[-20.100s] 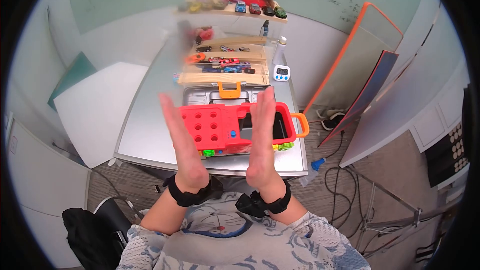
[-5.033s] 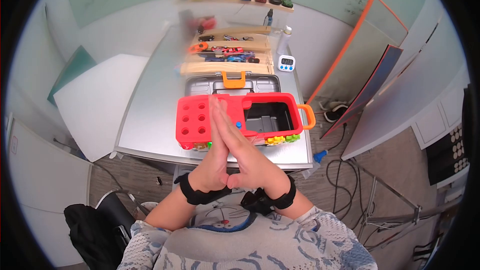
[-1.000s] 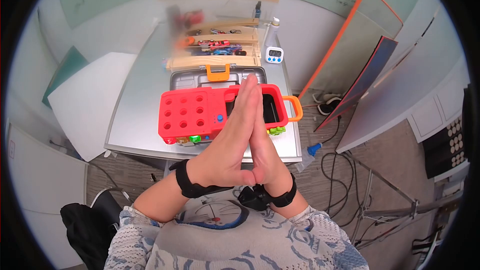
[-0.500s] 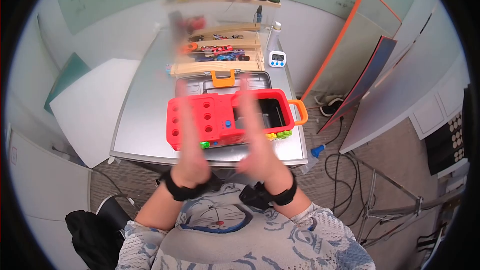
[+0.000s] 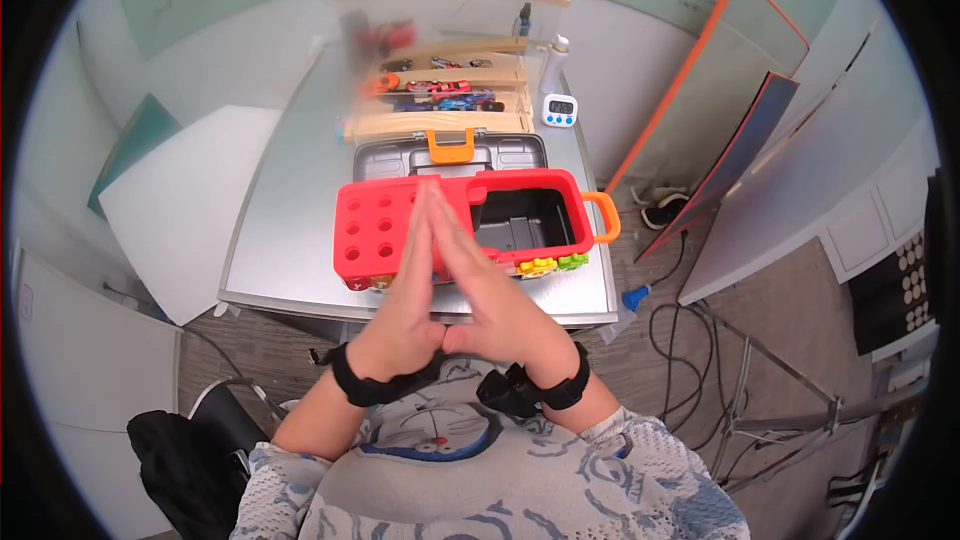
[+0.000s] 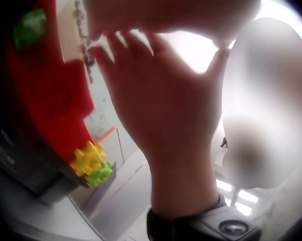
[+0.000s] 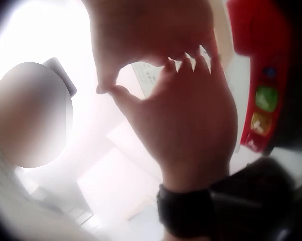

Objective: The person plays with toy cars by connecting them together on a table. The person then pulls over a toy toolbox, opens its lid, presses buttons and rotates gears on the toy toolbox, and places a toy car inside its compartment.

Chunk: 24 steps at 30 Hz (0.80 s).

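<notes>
Both hands are raised before the chest, fingers straight and pointing away. In the head view the left hand (image 5: 400,312) and right hand (image 5: 500,315) meet at fingertips and thumbs, with a gap between the palms. Nothing is held. Their fingertips overlap the middle of a red toy toolbox (image 5: 369,215), which has round holes on its left part and a black compartment (image 5: 530,225) on its right. Yellow gear (image 5: 538,266) and green gear (image 5: 573,261) are on its front. An orange handle (image 5: 605,217) sticks out at the right. Both wrist views show the hands dark against bright light.
Behind the toolbox lies a grey lid (image 5: 380,157) with an orange clasp (image 5: 450,148). Farther back stand a wooden rack (image 5: 440,126) of toy cars, a white timer (image 5: 560,111) and a white bottle (image 5: 555,65). The metal table's front edge (image 5: 300,307) runs before the person.
Half a second ago the hands were apart; they have come together at the fingertips. A second ago they were joined farther right, over the compartment. The toolbox stays in place.
</notes>
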Tool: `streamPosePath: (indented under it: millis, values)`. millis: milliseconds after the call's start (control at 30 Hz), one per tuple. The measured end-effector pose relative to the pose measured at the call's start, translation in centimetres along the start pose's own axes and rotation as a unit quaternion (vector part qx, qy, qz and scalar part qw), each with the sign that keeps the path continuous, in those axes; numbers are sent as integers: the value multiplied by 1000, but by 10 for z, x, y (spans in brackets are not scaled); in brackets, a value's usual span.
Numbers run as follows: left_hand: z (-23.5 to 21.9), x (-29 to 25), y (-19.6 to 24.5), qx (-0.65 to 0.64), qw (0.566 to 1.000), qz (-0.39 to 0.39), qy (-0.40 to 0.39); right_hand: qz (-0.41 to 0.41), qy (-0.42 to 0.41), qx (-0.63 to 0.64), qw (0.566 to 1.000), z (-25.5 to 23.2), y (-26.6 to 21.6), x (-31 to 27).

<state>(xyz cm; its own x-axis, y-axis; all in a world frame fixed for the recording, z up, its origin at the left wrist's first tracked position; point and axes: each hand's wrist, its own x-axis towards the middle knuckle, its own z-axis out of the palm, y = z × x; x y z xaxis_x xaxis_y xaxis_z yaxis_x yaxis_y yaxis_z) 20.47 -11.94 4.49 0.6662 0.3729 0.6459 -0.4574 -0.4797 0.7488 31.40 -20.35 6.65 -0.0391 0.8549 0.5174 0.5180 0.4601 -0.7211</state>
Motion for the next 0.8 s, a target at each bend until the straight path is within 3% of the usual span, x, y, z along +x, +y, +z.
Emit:
streamPosePath:
  millis: [33,100,167,267,300,333,367,433,467,533,733,800]
  values:
    - [-14,1,0,55,994,-43,-81,50,-12,-12,999,-7,4,-3]
    - [-19,6,3,73,995,-49,-55,13,87,-18,996,-17,9,-7]
    - [-11,14,10,48,998,-40,6,30,201,-12,979,-23,8,-4]
    - [4,27,18,8,995,-26,93,2,262,8,965,-24,4,-1]
    - [6,30,19,-5,992,-22,122,-8,222,-3,975,-24,5,-4]
    - [2,23,-16,190,974,125,17,-19,149,-9,989,-18,2,-3]
    - [22,23,2,83,994,39,-66,-29,75,-16,997,-12,-1,-3]
    - [41,17,0,43,999,-5,-32,5,83,37,996,-9,2,-10]
    - [40,20,0,44,999,-2,-32,37,90,88,991,-10,3,-11]
    - [38,26,4,26,996,-11,-89,27,86,71,993,-18,-2,-10]
    - [35,32,13,30,995,35,-93,-19,93,28,995,-19,-11,-7]
    - [28,24,7,21,995,-4,-97,51,85,65,993,-15,-8,-10]
